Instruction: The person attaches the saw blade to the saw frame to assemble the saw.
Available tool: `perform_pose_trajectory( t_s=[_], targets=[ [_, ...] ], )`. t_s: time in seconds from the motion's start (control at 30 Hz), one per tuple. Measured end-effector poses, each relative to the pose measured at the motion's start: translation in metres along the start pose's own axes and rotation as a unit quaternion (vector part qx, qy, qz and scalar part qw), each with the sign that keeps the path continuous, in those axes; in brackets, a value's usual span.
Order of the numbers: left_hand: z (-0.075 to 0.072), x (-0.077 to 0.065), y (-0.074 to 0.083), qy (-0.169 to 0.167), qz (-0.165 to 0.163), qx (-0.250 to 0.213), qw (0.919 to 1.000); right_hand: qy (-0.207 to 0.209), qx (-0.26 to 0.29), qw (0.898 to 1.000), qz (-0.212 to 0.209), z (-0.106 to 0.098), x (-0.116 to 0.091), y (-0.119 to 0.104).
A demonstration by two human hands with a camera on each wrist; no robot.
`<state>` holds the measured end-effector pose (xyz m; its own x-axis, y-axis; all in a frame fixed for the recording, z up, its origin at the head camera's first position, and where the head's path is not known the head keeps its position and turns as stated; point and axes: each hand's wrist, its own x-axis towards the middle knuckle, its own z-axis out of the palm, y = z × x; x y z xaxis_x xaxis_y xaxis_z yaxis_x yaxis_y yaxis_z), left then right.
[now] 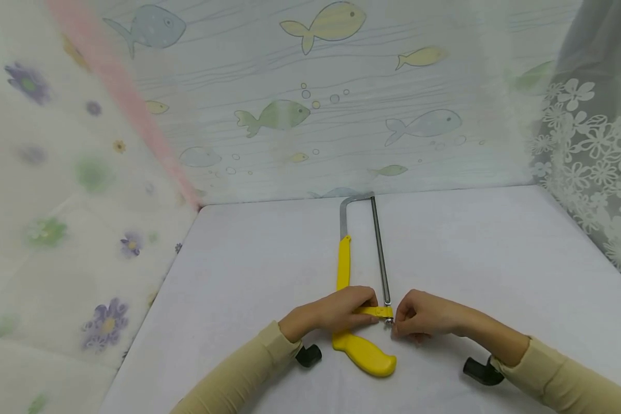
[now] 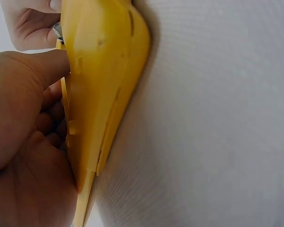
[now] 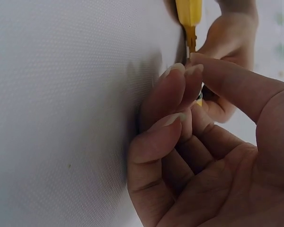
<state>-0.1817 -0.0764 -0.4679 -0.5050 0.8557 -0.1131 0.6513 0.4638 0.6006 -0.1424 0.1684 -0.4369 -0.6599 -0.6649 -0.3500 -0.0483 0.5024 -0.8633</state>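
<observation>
A hacksaw with a yellow handle [image 1: 370,357] lies on the white table, its grey bow pointing to the back. Its long dark blade [image 1: 380,247] runs on the right side, down to a short yellow arm [image 1: 378,311] with a silver wing nut [image 1: 388,322] at its end. My left hand [image 1: 344,307] lies across the frame and grips it by that arm, the thumb against the yellow part [image 2: 97,94] in the left wrist view. Curled fingers of my right hand [image 1: 429,315] are at the wing nut; in the right wrist view, its thumb and fingertips [image 3: 173,71] come close together there.
White cloth covers the table [image 1: 259,247]. A fish-print curtain [image 1: 269,155] hangs behind its back edge, a flowered sheet [image 1: 72,276] on the left and lace [image 1: 595,132] on the right. Black wrist mounts [image 1: 481,372] stick out under both sleeves.
</observation>
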Motion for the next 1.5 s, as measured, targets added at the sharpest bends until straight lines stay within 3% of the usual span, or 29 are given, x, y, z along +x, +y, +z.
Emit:
perform_pose_trajectory(
  t_s=[0.77, 1.5],
  targets=[
    [-0.0015, -0.0009, 0.0027, 0.002, 0.001, -0.004, 1.0000, 0.019, -0.001, 1.000, 0.022, 0.0064, 0.0027, -0.0100],
    [-0.0005, -0.0005, 0.0020, 0.006, 0.003, 0.005, 1.0000, 0.007, -0.003, 1.000, 0.006, -0.0032, -0.0039, -0.0018]
  ],
)
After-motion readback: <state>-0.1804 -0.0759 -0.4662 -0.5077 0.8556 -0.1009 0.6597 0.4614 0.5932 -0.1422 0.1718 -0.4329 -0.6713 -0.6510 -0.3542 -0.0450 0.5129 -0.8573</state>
